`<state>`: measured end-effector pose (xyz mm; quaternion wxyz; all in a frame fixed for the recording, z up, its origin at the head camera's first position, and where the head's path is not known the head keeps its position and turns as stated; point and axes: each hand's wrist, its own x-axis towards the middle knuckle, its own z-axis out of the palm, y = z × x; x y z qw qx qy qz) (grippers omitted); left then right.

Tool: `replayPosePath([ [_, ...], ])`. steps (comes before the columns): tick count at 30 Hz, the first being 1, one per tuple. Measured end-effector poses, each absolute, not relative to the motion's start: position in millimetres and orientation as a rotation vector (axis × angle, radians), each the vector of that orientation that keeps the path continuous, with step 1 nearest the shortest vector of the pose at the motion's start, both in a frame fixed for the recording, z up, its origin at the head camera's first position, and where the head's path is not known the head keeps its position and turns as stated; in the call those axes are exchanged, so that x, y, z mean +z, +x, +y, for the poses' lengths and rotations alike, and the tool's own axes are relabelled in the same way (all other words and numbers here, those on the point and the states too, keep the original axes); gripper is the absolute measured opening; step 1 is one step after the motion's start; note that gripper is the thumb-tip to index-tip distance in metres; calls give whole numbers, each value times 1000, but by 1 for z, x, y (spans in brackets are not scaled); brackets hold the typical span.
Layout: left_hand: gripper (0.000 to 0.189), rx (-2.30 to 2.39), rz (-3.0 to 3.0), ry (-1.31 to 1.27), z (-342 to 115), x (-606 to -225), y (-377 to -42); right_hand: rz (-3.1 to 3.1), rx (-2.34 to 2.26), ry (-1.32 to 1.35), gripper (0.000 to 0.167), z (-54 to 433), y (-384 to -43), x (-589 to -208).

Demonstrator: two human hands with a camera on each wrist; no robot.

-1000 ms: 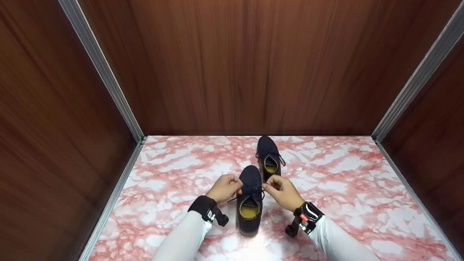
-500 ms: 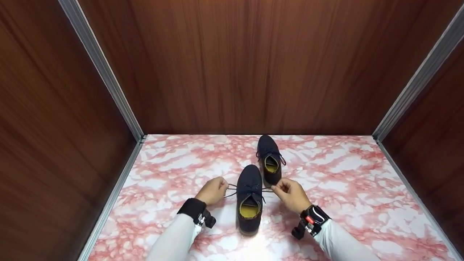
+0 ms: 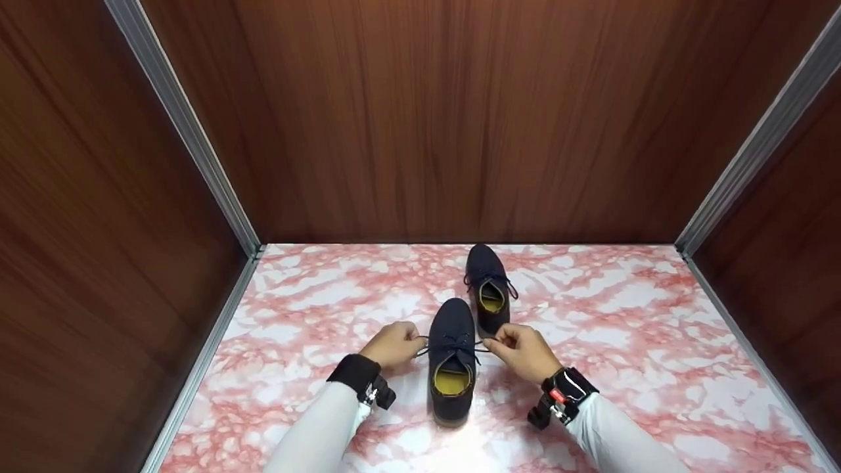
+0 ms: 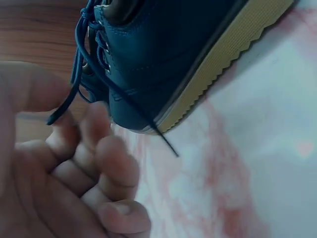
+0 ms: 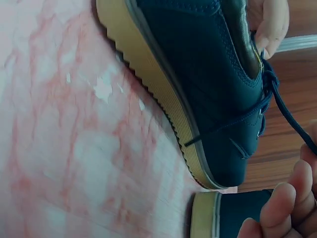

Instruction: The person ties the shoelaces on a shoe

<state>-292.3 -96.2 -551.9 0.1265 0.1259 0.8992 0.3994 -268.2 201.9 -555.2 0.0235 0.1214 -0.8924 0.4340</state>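
A dark blue lace-up shoe (image 3: pixel 453 318) with a yellow insole stands toe away from me between my hands. My left hand (image 3: pixel 393 345) is at its left side and pinches one loop of the bow in its shoelace (image 4: pixel 113 85). On the other side my right hand (image 3: pixel 525 355) holds the opposite loop between thumb and finger. The left wrist view has the lace running from the knot to the fingers, a loose end hanging over the tan sole (image 4: pixel 218 67). Another loose end crosses the shoe's side in the right wrist view.
The matching shoe (image 3: pixel 485 266), its lace tied in a bow, stands farther back and slightly right, close to the brown wood-look back wall (image 3: pixel 420 131). The red-and-white marbled surface (image 3: pixel 315 295) is bounded by side walls with grey metal edging (image 3: pixel 217 171).
Both hands first moved outward from the knot, drawing the lace loops out sideways. Since then they have come slightly back in toward the shoe. Both shoes stay in place.
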Motion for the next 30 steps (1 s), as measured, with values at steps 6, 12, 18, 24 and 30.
replayPosePath([
  [6, 43, 968, 2686, 497, -98, -547, -294, -2794, 1091, 535, 37, 202, -271, -547],
  [12, 48, 875, 2736, 562, -99, -547, -295, -2800, 752, 613, 43, 203, -272, -539],
  [18, 48, 840, 2791, 620, -102, -550, -295, -2746, 618, 673, 43, 205, -271, -543],
  [24, 47, 884, 2795, 646, -107, -555, -293, -2784, 770, 652, 42, 211, -273, -552],
  [30, 47, 1013, 2715, 572, -113, -568, -290, -2790, 940, 628, 41, 217, -274, -567],
])
